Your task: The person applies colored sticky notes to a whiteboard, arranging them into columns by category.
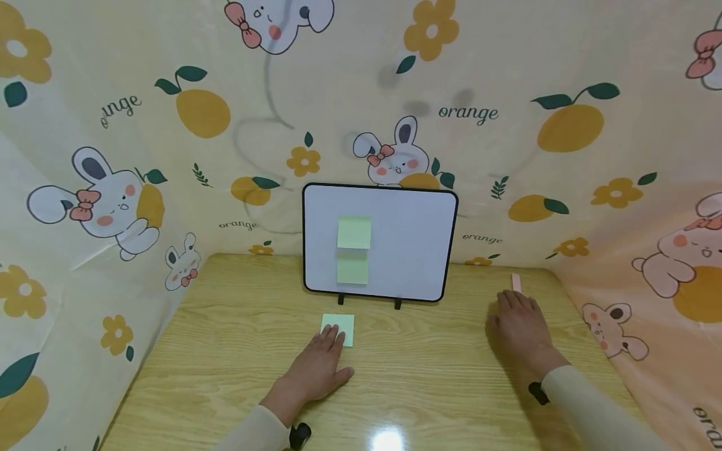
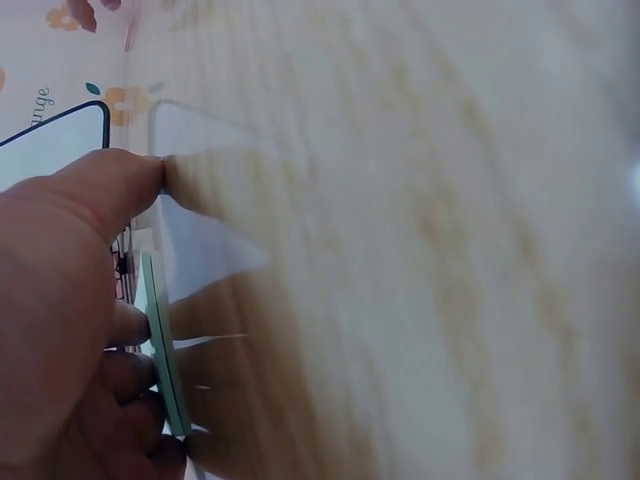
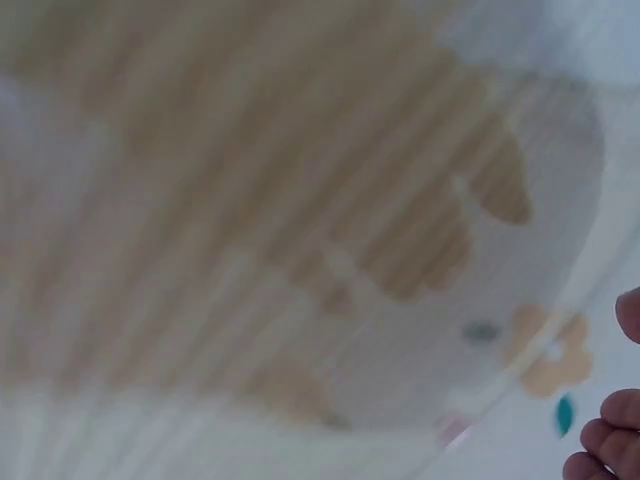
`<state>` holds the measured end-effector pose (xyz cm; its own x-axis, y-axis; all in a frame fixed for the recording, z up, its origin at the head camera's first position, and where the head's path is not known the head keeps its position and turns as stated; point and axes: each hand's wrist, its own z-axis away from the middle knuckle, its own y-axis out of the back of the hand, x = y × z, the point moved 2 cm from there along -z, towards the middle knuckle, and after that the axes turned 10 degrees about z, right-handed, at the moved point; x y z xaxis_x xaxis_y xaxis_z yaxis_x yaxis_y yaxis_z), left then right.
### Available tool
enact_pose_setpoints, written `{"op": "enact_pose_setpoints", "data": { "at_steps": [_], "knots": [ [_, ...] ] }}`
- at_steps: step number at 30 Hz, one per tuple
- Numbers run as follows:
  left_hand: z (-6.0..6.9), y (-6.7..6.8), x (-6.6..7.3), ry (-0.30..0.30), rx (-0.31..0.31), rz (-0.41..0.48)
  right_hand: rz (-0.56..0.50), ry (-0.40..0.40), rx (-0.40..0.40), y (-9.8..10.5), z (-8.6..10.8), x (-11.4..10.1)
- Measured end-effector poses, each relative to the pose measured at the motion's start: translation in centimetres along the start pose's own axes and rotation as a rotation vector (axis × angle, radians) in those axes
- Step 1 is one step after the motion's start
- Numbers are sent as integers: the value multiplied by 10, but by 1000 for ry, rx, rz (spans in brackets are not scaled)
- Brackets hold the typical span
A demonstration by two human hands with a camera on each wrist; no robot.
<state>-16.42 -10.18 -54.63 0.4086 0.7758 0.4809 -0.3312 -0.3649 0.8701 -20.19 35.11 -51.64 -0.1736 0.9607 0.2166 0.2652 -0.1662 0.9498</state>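
My left hand (image 1: 316, 371) rests its fingers, fairly straight, on the lower left part of a pale green sticky note pad (image 1: 347, 327) lying on the table. The left wrist view shows that pad (image 2: 163, 345) edge-on as a thin stack under the fingertips, with the thumb apart from it. Over at the right, my right hand (image 1: 521, 326) is at the near end of a narrow pink strip (image 1: 516, 282). In the right wrist view the thumb stands apart from the bent fingers (image 3: 622, 440), and no held thing shows. Whether they touch the strip is hard to tell.
A black-framed whiteboard (image 1: 406, 244) stands tilted on small black feet at the back of the wooden table (image 1: 225, 351). Two green sticky notes (image 1: 354, 233) are on it, one above the other. Patterned cloth (image 1: 338, 94) walls the table at the back and sides.
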Motion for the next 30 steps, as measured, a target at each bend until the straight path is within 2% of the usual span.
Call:
{"op": "enact_pose_setpoints", "data": {
  "at_steps": [5, 10, 20, 30],
  "knots": [
    [-1, 0, 1, -3, 1, 17, 1, -48, -57, -7, -7, 28],
    [-2, 1, 1, -16, 5, 26, -12, -85, -116, -18, -13, 44],
    [2, 2, -1, -14, 30, 33, -95, -113, -234, -36, -27, 49],
    [2, 1, 0, -19, 23, 41, -146, -136, -293, -42, -27, 54]
  ]
}}
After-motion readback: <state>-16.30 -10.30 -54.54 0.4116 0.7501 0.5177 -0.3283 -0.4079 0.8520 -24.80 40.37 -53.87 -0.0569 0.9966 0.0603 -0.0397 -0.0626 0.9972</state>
